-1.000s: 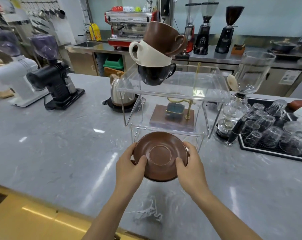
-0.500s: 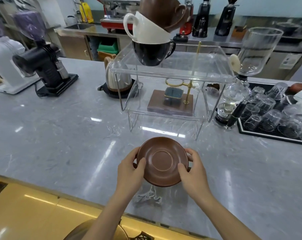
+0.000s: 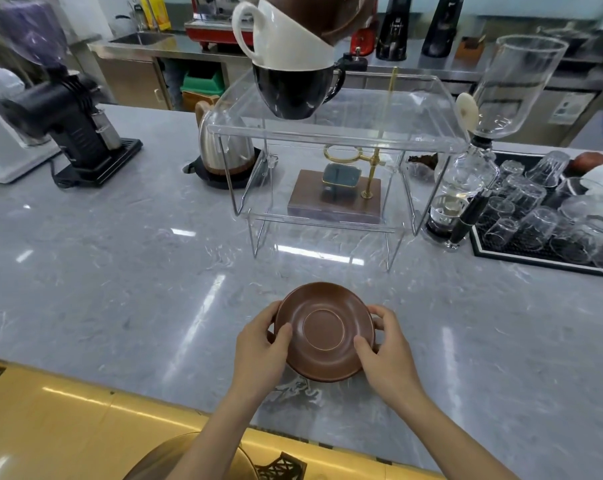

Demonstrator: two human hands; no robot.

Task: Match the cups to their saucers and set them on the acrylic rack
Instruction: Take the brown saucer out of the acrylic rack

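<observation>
Both our hands, left (image 3: 258, 348) and right (image 3: 388, 351), grip the brown saucer (image 3: 324, 332) before the acrylic rack (image 3: 331, 133); we should keep it level, thumbs on the rim.

I hold the brown saucer (image 3: 324, 332) in both hands over the grey marble counter (image 3: 120, 278), my left hand (image 3: 258, 348) on its left rim and my right hand (image 3: 386, 351) on its right rim, thumbs on top. Beyond it stands the clear acrylic rack (image 3: 334, 140). On its top shelf sits a black cup (image 3: 293, 90) with a white cup (image 3: 279, 39) tilted in it and a brown cup (image 3: 331, 12) stacked above. To the right, a black tray (image 3: 521, 256) carries upturned glasses (image 3: 535, 209).
</observation>
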